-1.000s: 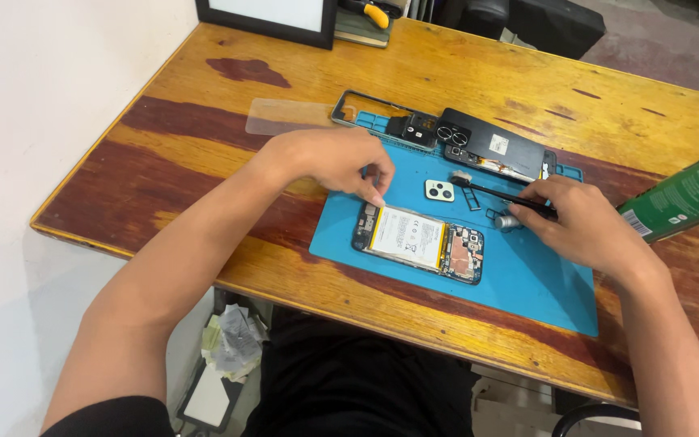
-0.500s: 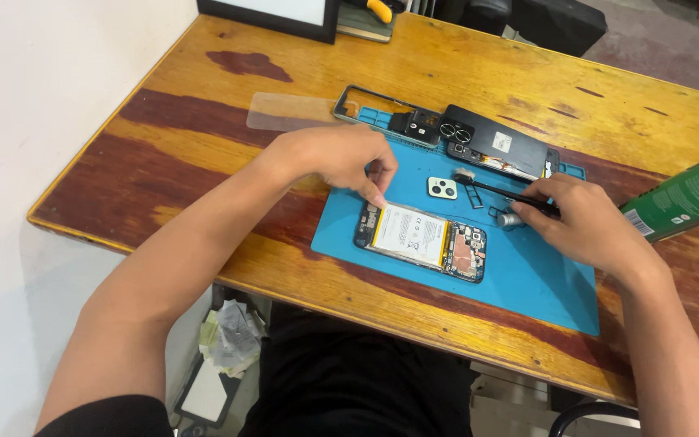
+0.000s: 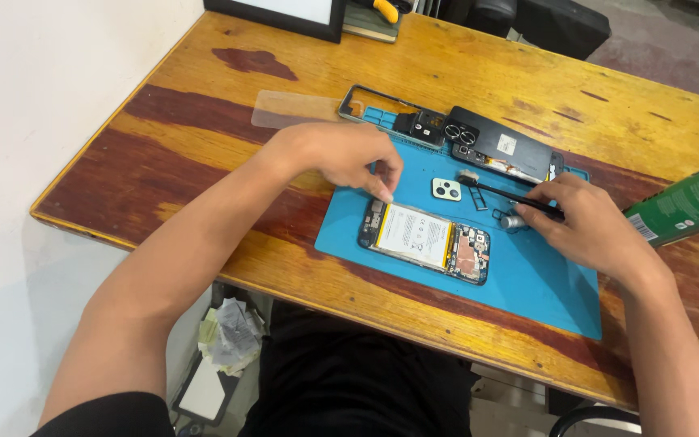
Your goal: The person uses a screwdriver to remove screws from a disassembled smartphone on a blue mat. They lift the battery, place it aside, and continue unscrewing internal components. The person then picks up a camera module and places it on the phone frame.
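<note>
An opened phone (image 3: 425, 240) lies on a blue work mat (image 3: 527, 283), its white battery and circuit board showing. My left hand (image 3: 341, 155) rests at the phone's left end, fingertips touching its top corner. My right hand (image 3: 588, 226) holds a thin black brush (image 3: 502, 192) whose bristled tip points left over the mat, just above the phone. A small pale camera cover (image 3: 446, 189) lies between the two hands.
A black phone back cover (image 3: 499, 144), a black frame (image 3: 366, 103) and small parts lie at the mat's far edge. A clear glass sheet (image 3: 293, 109) lies left of them. A green can (image 3: 693, 202) juts in at right. A dark picture frame (image 3: 285, 14) stands at the back.
Both hands stay in nearly the same spots. The view has shifted slightly; the brush tip has moved a little over the mat.
</note>
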